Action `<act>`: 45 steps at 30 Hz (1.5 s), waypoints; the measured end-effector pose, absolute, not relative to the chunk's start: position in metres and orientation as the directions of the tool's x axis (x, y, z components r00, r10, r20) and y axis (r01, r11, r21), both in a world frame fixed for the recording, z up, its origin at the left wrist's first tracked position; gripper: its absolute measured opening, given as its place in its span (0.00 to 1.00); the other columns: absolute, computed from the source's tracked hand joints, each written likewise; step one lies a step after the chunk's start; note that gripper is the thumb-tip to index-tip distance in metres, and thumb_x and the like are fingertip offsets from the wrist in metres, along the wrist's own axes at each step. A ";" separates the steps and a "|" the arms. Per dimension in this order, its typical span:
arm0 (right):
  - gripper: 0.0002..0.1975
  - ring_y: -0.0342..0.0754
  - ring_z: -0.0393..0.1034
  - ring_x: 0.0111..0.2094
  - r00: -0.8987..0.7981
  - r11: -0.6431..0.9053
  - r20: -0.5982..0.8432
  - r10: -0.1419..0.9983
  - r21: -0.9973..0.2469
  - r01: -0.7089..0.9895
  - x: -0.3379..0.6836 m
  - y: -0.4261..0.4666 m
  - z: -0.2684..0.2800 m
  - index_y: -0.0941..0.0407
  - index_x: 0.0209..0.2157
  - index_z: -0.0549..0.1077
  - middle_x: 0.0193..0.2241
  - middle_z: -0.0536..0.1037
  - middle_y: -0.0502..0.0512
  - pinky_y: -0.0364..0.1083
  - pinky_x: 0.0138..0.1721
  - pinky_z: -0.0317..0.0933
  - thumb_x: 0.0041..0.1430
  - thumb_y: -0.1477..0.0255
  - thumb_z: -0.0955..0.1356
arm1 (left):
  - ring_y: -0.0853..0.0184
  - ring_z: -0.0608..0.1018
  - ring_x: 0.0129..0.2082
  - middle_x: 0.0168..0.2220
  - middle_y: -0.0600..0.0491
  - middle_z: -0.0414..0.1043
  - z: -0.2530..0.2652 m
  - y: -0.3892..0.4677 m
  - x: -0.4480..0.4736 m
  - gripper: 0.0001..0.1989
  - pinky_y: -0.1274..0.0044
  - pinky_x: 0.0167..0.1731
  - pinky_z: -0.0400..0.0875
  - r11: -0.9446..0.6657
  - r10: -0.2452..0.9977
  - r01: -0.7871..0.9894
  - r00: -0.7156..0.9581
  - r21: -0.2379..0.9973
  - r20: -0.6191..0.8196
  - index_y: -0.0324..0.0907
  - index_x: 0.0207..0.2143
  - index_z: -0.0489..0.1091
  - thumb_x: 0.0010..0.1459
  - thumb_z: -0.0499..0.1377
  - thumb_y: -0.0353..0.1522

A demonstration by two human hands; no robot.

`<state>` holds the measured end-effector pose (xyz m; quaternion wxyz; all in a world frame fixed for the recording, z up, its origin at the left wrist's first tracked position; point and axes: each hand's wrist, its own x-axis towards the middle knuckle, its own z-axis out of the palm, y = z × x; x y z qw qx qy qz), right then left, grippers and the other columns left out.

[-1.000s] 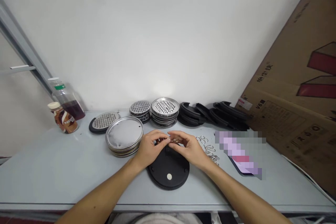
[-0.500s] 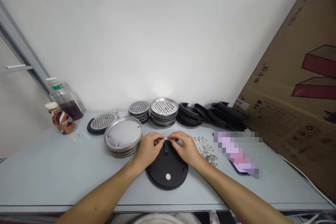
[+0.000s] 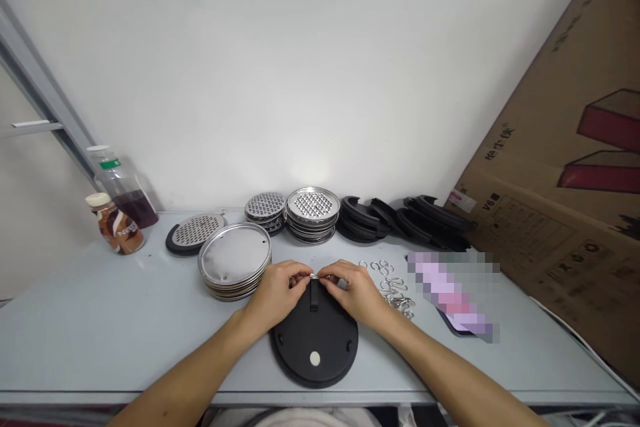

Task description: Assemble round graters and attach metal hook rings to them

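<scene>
Pinching a small metal piece in nearly closed fingertips, I hold my left hand and right hand at the far edge of the black disc, which lies flat, presumably for steadiness.

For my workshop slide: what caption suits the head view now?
Left hand and right hand pinch shiny metal at the far edge of a black disc, rings nearby.
</scene>
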<state>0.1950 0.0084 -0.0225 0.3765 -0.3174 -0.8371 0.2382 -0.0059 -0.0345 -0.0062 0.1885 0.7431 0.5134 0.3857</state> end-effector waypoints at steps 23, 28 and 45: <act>0.15 0.50 0.73 0.37 -0.567 0.802 0.579 0.586 -0.515 0.303 0.195 0.010 -0.031 0.51 0.45 0.79 0.35 0.80 0.55 0.49 0.40 0.69 0.61 0.81 0.66 | 0.67 0.79 0.33 0.35 0.54 0.79 -0.011 -0.037 -0.002 0.10 0.76 0.36 0.72 -0.449 0.870 0.676 0.180 0.585 0.459 0.43 0.37 0.77 0.59 0.58 0.22; 0.18 0.51 0.70 0.37 -0.569 0.835 0.617 0.544 -0.467 0.292 0.195 0.009 -0.032 0.51 0.45 0.79 0.34 0.80 0.55 0.50 0.39 0.68 0.59 0.83 0.66 | 0.67 0.79 0.33 0.35 0.54 0.79 -0.012 -0.037 -0.002 0.10 0.76 0.36 0.73 -0.449 0.867 0.683 0.178 0.576 0.466 0.43 0.37 0.77 0.59 0.59 0.22; 0.17 0.52 0.69 0.37 -0.552 0.830 0.625 0.552 -0.473 0.296 0.193 0.005 -0.034 0.51 0.44 0.80 0.34 0.78 0.57 0.50 0.37 0.69 0.60 0.82 0.65 | 0.65 0.80 0.33 0.33 0.53 0.80 -0.012 -0.041 -0.001 0.10 0.74 0.36 0.74 -0.417 0.873 0.726 0.151 0.547 0.465 0.42 0.34 0.78 0.57 0.61 0.21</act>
